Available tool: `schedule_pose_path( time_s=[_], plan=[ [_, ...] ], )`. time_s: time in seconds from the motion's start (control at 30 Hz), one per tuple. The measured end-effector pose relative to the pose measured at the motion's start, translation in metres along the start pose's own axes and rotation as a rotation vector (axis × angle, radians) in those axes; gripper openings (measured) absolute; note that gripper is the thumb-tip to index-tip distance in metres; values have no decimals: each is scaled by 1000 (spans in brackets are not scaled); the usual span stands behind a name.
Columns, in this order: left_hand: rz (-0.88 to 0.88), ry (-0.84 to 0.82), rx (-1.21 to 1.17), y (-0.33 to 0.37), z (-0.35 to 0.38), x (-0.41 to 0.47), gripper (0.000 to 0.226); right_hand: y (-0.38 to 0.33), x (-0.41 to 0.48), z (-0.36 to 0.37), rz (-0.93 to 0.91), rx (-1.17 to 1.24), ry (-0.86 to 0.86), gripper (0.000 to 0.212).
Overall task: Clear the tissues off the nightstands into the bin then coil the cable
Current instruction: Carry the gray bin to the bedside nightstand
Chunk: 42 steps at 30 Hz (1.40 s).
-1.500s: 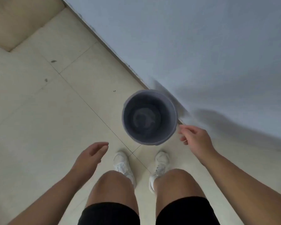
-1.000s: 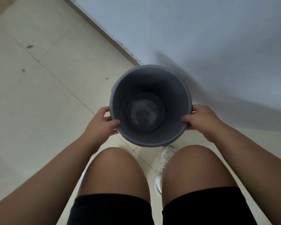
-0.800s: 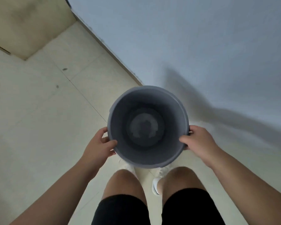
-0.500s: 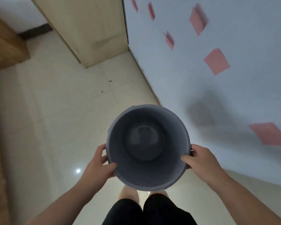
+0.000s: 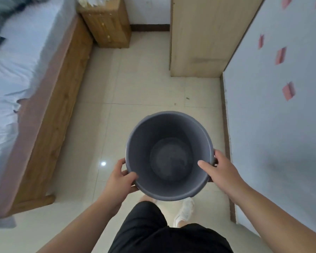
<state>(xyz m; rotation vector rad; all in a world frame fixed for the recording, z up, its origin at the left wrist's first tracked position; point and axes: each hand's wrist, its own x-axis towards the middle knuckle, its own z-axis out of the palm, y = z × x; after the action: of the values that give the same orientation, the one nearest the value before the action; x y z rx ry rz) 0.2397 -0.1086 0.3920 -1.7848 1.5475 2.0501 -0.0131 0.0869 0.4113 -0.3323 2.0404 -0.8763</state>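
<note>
I carry a round grey bin [image 5: 169, 128] in front of me, above the tiled floor, and nothing lies inside it. My left hand [image 5: 119, 181] grips its left rim, thumb hooked over the edge. My right hand [image 5: 220, 172] grips the right rim with the thumb inside. A wooden nightstand [image 5: 108, 24] stands far ahead beside the bed, with crumpled white tissues [image 5: 93, 0] on its top. No cable is in view.
A bed [image 5: 16, 70] with white sheets and a wooden frame runs along the left. A light wooden wardrobe [image 5: 204, 37] stands ahead on the right, against a pale wall with pink patches. Tiled floor [image 5: 135, 88] lies between them.
Both hands took hold of the bin on the floor and lifted it. I stood up and turned, so the bed, nightstand and wardrobe came into view.
</note>
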Motion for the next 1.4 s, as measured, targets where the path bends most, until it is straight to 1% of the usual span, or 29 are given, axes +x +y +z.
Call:
schedule_pose_path(
  time_s=[0.07,0.1,0.27,0.4,0.47,0.6,0.7,0.77,0.87,0.97,1.13,1.27,1.4],
  plan=[
    [-3,40,-55,8,-28,8,51,-31,17,28,-35,-36,-47,34],
    [-6,56,-83,12,-43,13,51,-46,26,42,-48,-60,-60,38],
    [19,98,-164,42,-119,45,54,-124,77,105,-79,-152,-94,38],
    [25,64,-159,86,-167,78,62,-185,114,130,-84,-153,-116,36],
    [15,41,-159,110,-181,96,66,-208,133,134,-90,-154,-110,36],
    [15,42,-177,159,-193,144,59,-250,181,131,-93,-145,-82,36],
    [2,38,-209,200,-199,187,58,-278,228,127,-79,-133,-67,34],
    [10,38,-217,231,-201,217,58,-301,266,124,-75,-117,-78,34],
    [-6,86,-233,279,-209,250,55,-342,321,120,-84,-106,-130,35],
    [11,93,-296,327,-224,278,55,-392,362,120,-109,-104,-164,38],
    [51,123,-347,393,-253,331,54,-481,437,121,-153,-172,-188,39],
    [64,121,-400,440,-283,387,56,-544,496,137,-178,-191,-172,34],
    [69,95,-403,492,-319,459,56,-606,558,156,-203,-182,-141,38]
  ],
)
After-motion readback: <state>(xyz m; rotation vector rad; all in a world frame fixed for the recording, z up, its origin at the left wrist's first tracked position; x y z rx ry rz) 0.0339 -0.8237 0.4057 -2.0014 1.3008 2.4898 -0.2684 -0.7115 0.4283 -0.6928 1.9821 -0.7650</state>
